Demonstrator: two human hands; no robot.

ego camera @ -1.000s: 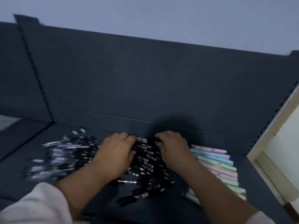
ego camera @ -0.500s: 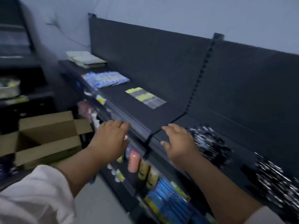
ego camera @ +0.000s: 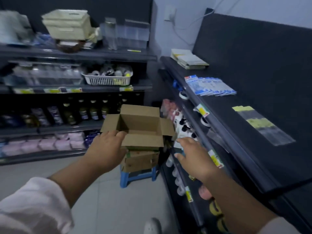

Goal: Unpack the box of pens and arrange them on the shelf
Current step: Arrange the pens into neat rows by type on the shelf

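An open brown cardboard box (ego camera: 140, 127) stands with its flaps spread on top of another carton (ego camera: 140, 159), which sits on a blue stool (ego camera: 135, 177). The part of its inside that shows looks bare. My left hand (ego camera: 105, 150) reaches toward the box's near flap, fingers extended and holding nothing. My right hand (ego camera: 192, 156) hovers to the right of the box, in front of the dark shelf edge (ego camera: 217, 132), fingers spread and holding nothing. No pens are in view.
The dark shelf (ego camera: 236, 115) on the right carries blue packets (ego camera: 209, 86), yellow-topped clear packets (ego camera: 260, 124) and booklets (ego camera: 189, 61). Shelves on the left hold bottles (ego camera: 84, 112), a white basket (ego camera: 108, 78) and pink packs (ego camera: 45, 142). Pale tiled floor (ego camera: 104, 200) lies below.
My view has swung left from the pens on the shelf to the open box. Both hands have left the pens and now reach toward the box, holding nothing.
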